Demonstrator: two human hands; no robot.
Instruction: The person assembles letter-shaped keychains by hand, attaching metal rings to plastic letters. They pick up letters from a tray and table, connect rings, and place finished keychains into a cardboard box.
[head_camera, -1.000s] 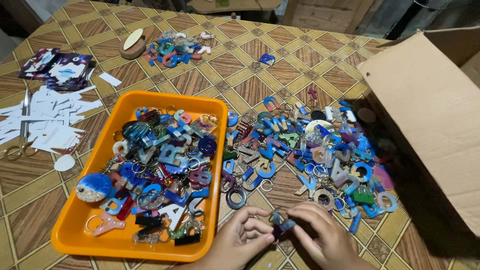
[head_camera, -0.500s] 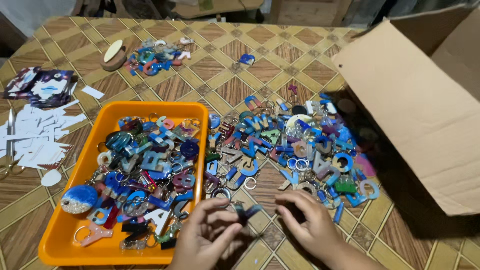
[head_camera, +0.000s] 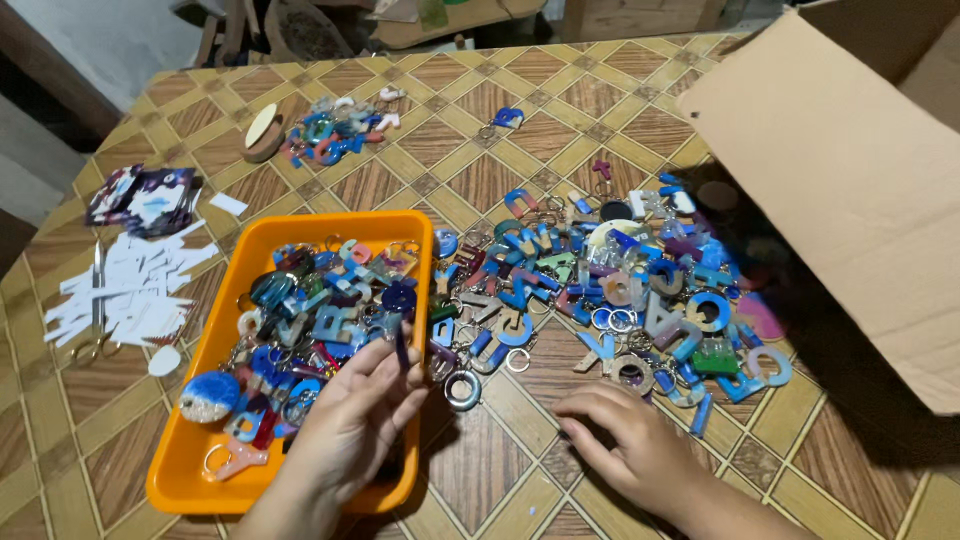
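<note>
Now we see the left hand (head_camera: 355, 425) over the near right corner of the orange tray (head_camera: 190, 465), fingers pinched on a dark blue keychain (head_camera: 400, 335). Its long axis runs near upright, round top away from us, stem down into the fingertips. It hangs just above the tray's heap of letter charms (head_camera: 310, 320), so the tray lies straight below and slightly left of the hand. The left hand is the nearer one by far.

Right hand (head_camera: 625, 450) rests palm down on the table (head_camera: 480, 170), fingers loosely curled, holding nothing we can make out. It sits at the near edge of the loose pile (head_camera: 620, 290) of blue, grey and pink letters and rings, a ring charm (head_camera: 462, 390) between the two hands.

Packages: brown cardboard box (head_camera: 850, 190) on its side at right, open flap over the pile's far edge. White paper cutouts (head_camera: 130, 285) at left with scissors (head_camera: 95, 340) on them, a dark printed packet stack (head_camera: 150, 195) behind. Small second pile (head_camera: 335, 130) far centre, a round wooden disc (head_camera: 263, 135) beside it.
</note>
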